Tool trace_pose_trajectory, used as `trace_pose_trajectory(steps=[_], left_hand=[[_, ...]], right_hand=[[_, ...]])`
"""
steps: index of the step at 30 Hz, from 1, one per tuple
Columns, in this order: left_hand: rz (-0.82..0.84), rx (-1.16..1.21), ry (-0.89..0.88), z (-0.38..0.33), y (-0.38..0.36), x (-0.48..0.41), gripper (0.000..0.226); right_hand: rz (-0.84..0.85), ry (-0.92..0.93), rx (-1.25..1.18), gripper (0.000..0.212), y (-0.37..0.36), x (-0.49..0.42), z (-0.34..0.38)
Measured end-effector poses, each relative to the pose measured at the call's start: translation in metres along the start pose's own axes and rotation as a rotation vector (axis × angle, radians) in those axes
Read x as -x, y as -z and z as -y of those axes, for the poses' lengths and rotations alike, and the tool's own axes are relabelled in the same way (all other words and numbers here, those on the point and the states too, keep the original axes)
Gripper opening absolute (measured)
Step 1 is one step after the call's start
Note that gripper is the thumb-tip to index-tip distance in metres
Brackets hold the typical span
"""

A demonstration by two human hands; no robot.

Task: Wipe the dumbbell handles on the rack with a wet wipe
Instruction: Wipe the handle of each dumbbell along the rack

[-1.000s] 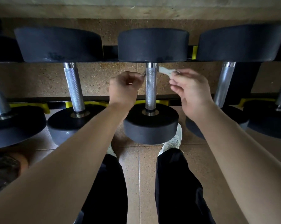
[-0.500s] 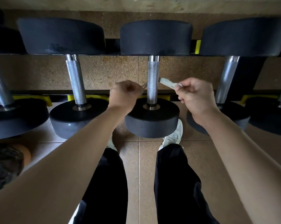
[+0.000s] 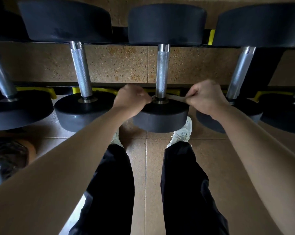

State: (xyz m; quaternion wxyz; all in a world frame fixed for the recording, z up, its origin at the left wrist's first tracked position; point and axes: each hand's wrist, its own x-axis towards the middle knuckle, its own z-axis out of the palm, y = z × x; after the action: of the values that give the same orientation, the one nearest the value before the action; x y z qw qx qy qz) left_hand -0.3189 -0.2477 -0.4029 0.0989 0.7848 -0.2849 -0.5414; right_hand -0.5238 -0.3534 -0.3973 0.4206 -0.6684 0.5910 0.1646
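Note:
The middle dumbbell has a knurled steel handle (image 3: 162,72) between two black rubber heads on the rack. A twisted white wet wipe (image 3: 177,98) loops behind the handle's near end, just above the near head (image 3: 161,116). My left hand (image 3: 131,99) pinches one end of the wipe to the left of the handle. My right hand (image 3: 207,97) pinches the other end to the right. Most of the wipe is hidden behind the handle and my fingers.
More dumbbells flank it: one handle to the left (image 3: 80,72), another to the right (image 3: 241,72), and others at both edges. Black rack rails with yellow pads (image 3: 211,37) hold the heads. My legs and white shoes (image 3: 182,133) stand on the tiled floor below.
Both hands have slid the looped wipe down the middle handle, from near its far end to its near end by the near head.

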Motion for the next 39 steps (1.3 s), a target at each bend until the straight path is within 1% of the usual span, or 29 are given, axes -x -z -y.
trace_pose_trajectory(steps=[1,3,5,7,11,12,15,18,20,22,24,25,26,27,29,32,33,34,36,37,39], left_hand=[[-0.006,0.041,0.02,-0.002,-0.001,0.001,0.013],[-0.026,0.1,0.001,0.001,-0.001,0.004,0.029],[-0.036,0.149,-0.035,0.006,0.004,0.015,0.025],[-0.025,0.178,-0.067,0.01,0.009,0.026,0.018],[-0.001,0.262,-0.135,0.016,0.009,0.034,0.014],[-0.022,0.282,-0.133,0.017,0.007,0.033,0.012],[-0.132,0.267,-0.115,0.019,0.0,0.027,0.017],[-0.152,0.255,-0.084,0.021,0.0,0.026,0.012],[-0.142,0.304,-0.075,0.024,0.005,0.03,0.013],[-0.129,0.383,-0.115,0.027,0.015,0.039,0.014],[-0.08,0.471,-0.153,0.029,0.032,0.053,0.012],[-0.053,0.526,-0.167,0.03,0.042,0.061,0.01],[-0.034,0.583,-0.183,0.031,0.053,0.07,0.007],[-0.029,0.626,-0.191,0.033,0.065,0.078,0.006],[-0.025,0.694,-0.199,0.039,0.09,0.089,0.006],[-0.05,0.78,-0.134,0.059,0.13,0.093,0.021],[-0.072,0.794,-0.104,0.066,0.142,0.091,0.024],[-0.097,0.801,-0.071,0.074,0.152,0.089,0.024],[-0.127,0.797,0.01,0.086,0.165,0.082,0.021],[-0.115,0.792,0.055,0.091,0.167,0.079,0.019],[-0.032,0.845,0.143,0.095,0.164,0.074,0.014]], right_hand=[[-0.009,0.002,-0.009,0.01,-0.001,0.001,0.001],[-0.004,0.015,-0.029,0.01,-0.009,-0.002,0.008],[0.037,0.048,-0.017,0.008,-0.022,-0.009,0.019],[0.069,0.081,0.047,0.008,-0.031,-0.018,0.029],[0.089,0.099,0.098,0.01,-0.027,-0.015,0.027],[0.079,0.115,0.083,0.011,-0.024,-0.009,0.024],[-0.003,0.158,0.017,0.014,-0.018,0.011,0.023],[-0.076,0.137,0.065,0.012,-0.016,0.03,0.03],[-0.126,0.141,0.061,0.023,-0.02,0.042,0.04],[-0.136,0.21,0.01,0.042,-0.028,0.053,0.057],[-0.06,0.304,-0.057,0.061,-0.039,0.061,0.078],[-0.026,0.344,-0.064,0.067,-0.046,0.065,0.09],[-0.014,0.387,-0.054,0.067,-0.052,0.067,0.102],[-0.018,0.421,-0.047,0.063,-0.059,0.067,0.113],[-0.024,0.438,-0.089,0.048,-0.07,0.067,0.134],[0.01,0.449,-0.176,0.016,-0.074,0.067,0.167],[0.034,0.441,-0.216,0.008,-0.073,0.069,0.177],[0.068,0.411,-0.282,0.006,-0.072,0.072,0.187],[0.139,0.292,-0.506,0.009,-0.073,0.078,0.204],[0.16,0.227,-0.626,0.009,-0.075,0.081,0.211],[0.161,0.124,-0.835,0.009,-0.082,0.085,0.223]])
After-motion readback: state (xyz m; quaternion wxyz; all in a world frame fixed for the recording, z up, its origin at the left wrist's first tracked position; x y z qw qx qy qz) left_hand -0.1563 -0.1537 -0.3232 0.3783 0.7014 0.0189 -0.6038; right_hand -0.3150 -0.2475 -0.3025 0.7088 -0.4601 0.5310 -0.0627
